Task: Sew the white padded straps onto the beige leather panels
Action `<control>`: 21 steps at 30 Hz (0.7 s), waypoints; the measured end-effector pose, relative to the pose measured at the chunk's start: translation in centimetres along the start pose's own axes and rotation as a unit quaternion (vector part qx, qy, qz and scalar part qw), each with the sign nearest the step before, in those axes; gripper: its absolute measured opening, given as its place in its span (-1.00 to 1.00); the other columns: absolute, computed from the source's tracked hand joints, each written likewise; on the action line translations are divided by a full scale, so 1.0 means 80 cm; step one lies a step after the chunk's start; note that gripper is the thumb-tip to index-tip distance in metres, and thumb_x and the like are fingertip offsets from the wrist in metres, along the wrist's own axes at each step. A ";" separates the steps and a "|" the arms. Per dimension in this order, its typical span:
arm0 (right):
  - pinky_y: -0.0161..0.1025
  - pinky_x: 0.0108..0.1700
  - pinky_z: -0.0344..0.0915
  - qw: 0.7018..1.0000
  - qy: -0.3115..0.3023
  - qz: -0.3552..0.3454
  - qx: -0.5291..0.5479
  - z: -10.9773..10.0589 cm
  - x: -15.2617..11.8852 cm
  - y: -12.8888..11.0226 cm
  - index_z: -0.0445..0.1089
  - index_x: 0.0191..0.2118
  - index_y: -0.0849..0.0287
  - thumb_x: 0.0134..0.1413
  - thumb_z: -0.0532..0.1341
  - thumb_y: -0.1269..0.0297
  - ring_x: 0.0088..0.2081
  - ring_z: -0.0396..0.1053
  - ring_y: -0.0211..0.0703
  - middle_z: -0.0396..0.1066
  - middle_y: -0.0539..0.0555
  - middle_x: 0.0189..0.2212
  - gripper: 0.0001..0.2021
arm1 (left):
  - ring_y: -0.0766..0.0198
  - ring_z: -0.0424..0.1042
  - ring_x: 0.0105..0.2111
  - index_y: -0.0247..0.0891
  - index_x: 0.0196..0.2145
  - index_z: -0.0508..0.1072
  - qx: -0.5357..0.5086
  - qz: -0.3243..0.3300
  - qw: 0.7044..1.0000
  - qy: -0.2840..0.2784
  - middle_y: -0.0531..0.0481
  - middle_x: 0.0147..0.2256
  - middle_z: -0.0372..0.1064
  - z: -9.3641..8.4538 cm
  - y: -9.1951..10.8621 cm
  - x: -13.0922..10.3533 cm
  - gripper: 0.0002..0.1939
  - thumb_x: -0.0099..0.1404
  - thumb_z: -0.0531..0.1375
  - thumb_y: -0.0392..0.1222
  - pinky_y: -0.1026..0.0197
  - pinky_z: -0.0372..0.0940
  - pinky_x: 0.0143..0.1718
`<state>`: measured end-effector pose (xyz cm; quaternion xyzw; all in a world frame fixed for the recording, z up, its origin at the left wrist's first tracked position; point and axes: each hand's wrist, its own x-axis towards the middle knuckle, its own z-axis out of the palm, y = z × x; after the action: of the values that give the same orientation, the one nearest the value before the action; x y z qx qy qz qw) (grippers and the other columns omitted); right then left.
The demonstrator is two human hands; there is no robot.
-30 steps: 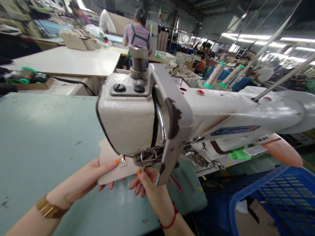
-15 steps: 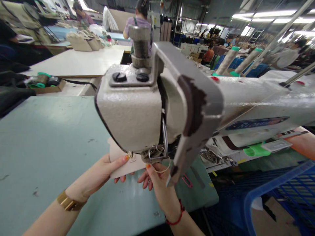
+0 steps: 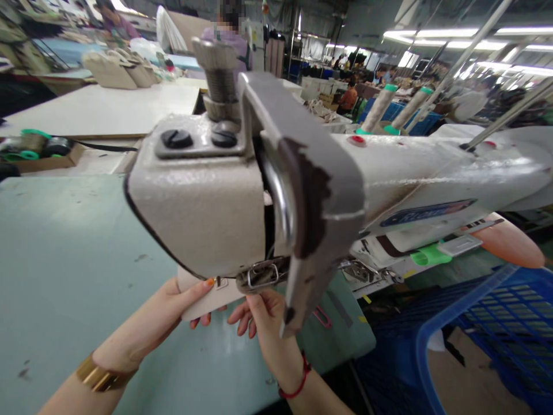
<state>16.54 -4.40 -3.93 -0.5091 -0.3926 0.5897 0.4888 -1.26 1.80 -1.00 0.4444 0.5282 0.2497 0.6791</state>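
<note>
My left hand (image 3: 162, 311) grips the left side of a flat pale panel (image 3: 211, 302), thumb on top and fingers underneath. Beside that thumb, a small metal fitting (image 3: 221, 282) sits on the panel within a square outline. At the panel's right end, my right hand (image 3: 272, 325) has its thumb against the edge and its fingers curled below. Directly above both hands is the head of a white sewing machine (image 3: 203, 213), with a grey metal bracket (image 3: 332, 196) on its near side. The head hides the panel's far part, and the needle cannot be seen.
The panel is over a green tabletop (image 3: 86, 242). At the right stand a blue plastic basket (image 3: 425, 346) and two thread cones (image 3: 378, 109). A pink-handled tool (image 3: 322, 317) lies right of my right hand. A person (image 3: 224, 31) works behind the white table (image 3: 129, 109).
The whole view has shifted, putting the machine and hands further left. Both hands keep their places on the panel. The thread loop by my right thumb no longer shows.
</note>
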 end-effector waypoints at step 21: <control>-0.46 -0.63 0.05 0.997 0.018 0.071 -0.020 0.022 0.008 -0.025 0.34 -0.61 0.27 0.12 0.02 -0.01 -0.68 0.21 -0.38 0.37 0.10 -0.66 -0.51 | 0.23 0.40 -0.45 -0.37 -0.31 0.50 -0.024 0.037 0.999 0.032 -0.05 -0.44 0.51 0.016 -0.009 -0.018 -0.65 0.25 0.17 0.03 0.33 0.27 -0.45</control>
<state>15.17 -3.31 -1.88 -0.5562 -0.3584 0.6056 0.4420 -0.58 -0.17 -0.84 0.4394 0.5266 0.3011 0.6625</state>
